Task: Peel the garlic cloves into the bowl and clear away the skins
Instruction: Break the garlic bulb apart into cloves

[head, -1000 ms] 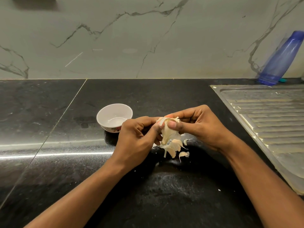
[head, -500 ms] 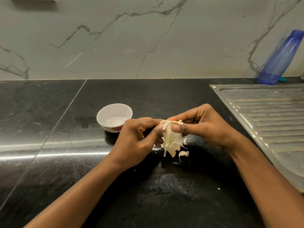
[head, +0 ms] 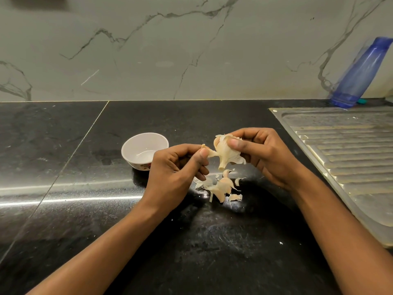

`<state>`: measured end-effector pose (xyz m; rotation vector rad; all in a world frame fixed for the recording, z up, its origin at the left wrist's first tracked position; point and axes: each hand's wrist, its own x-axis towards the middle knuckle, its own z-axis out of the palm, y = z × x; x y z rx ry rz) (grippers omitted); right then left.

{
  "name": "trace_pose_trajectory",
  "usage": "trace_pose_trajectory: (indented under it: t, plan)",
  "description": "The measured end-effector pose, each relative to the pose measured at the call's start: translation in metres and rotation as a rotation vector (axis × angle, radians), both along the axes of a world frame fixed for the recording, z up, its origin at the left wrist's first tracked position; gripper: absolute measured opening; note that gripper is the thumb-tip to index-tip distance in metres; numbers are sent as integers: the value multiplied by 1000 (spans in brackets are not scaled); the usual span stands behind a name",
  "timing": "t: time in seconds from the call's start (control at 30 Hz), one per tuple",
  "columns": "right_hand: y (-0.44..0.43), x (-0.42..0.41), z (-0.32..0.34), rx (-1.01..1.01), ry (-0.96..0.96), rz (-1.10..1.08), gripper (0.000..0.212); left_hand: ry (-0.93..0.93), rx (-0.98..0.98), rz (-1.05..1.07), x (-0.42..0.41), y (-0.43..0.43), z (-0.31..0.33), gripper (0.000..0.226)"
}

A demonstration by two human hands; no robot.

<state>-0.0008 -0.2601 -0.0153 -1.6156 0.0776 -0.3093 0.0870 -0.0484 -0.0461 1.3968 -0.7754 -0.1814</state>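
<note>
Over the table (head: 63, 145), left hand (head: 178, 171) pinches skin (head: 209, 151) just pulled away from the garlic (head: 226, 152) the right hand (head: 265, 154) grips; peeling progresses

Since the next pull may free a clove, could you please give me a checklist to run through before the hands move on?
1. Right hand grips the garlic head: ok.
2. Left hand pinches a strip of skin that hangs from the head: ok.
3. Bowl upright, just beyond the left hand: ok.
4. Peeled cloves in the bowl: not ok, none visible.
5. Peelings cleared: not ok, a pile of skins lies on the counter below the hands.
6. A clove loose enough to free: cannot tell.
</note>
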Motion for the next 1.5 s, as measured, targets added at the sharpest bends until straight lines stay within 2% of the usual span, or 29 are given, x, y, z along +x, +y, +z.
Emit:
trace_pose_trajectory:
  t: [0.2, 0.37, 0.6, 0.73, 0.87, 1.07, 1.27, 1.37, 1.43, 1.5]
  plan:
    - [-4, 1, 2, 71, -18, -77, 34, -60, -9, 6, -1, 3, 5, 13]
    - [-10, 5, -2, 57, -44, -263, 15, -68, 38, -108, -6, 7, 6, 13]
    - [-14, 8, -4, 81, -76, -415, 12, -270, 335, -411, -7, 15, 4, 11]
    - [-13, 7, -3, 81, -73, -406, 12, -374, 412, -385, -7, 12, -2, 12]
    - [-9, 8, -6, 38, -47, -375, 13, -398, 453, -340, -3, 11, -3, 17]
    - [-9, 7, -5, 66, -54, -333, 13, -303, 336, -196, 1, 11, -1, 1]
    - [-4, 6, -4, 41, -3, -189, 18, -144, 232, 73, 6, 7, -4, 3]
    - [-1, 4, -4, 31, 47, -81, 21, 2, 148, 79, 6, 5, -2, 18]
    - [2, 3, -4, 12, 69, -19, 25, 40, 141, 43, 4, 5, -1, 31]
    - [5, 3, -4, -13, 76, 38, 31, 53, 149, 16, 3, 4, 0, 34]
